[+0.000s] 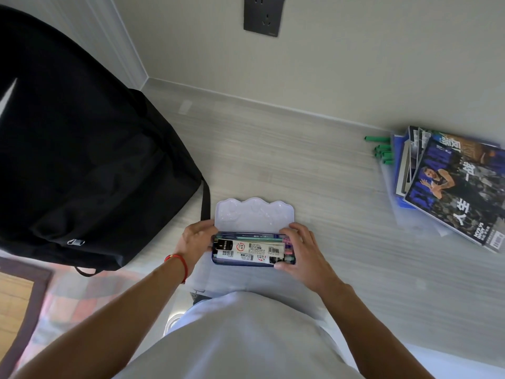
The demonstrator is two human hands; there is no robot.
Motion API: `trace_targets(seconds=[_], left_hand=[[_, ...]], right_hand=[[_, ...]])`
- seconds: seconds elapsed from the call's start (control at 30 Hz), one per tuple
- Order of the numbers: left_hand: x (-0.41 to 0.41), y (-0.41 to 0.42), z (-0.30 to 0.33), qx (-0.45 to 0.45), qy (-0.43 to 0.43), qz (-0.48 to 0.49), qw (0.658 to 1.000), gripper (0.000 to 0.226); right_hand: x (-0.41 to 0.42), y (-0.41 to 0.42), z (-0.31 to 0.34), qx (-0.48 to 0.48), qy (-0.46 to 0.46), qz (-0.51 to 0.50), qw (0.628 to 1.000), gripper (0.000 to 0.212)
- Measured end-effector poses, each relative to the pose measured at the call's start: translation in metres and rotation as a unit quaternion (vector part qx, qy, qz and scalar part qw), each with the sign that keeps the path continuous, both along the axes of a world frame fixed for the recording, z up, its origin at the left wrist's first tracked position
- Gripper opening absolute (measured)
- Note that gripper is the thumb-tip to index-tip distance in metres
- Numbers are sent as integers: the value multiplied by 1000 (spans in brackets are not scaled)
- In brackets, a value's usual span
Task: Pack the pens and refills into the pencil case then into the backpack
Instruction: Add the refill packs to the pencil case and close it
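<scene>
A blue pencil case lies on the pale desk in front of me, its translucent white lid folded open and lying flat behind it. Inside are refill packs with barcodes and several pens along the far side. My left hand grips the case's left end; a red string is on that wrist. My right hand grips the right end, thumb on the near edge and fingers over the far corner. A large black backpack stands at the left, close to the case.
A stack of magazines and blue folders lies at the right on the desk, with several green markers beside it. A wall with a dark socket plate runs behind the desk. Floor and a rug show at the lower left.
</scene>
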State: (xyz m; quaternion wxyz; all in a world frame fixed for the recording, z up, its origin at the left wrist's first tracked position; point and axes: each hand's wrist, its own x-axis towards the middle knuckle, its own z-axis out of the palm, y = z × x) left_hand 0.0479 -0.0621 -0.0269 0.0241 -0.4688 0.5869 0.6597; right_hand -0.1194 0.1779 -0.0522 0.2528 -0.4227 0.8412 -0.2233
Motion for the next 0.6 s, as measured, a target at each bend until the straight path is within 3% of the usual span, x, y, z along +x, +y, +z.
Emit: trace_targets(seconds=[0.23,0.3,0.43,0.6], left_hand=[[-23,-8,2,8,-27,-11,1000,22],[-26,-7,2,8,-36,-17,999,19],[-36,-7,5,6,-55,-3,998,20],[-46,-7,14,18,-20,38,999,24]], right_hand=[[-10,1,3,-2,-18,-50,999,78],[-11,-1,6,-25,-55,-112,992,70],[-17,-20,10,-50,-199,-300,932,59],[-30,-33,18,-132,-314,-415,844,62]])
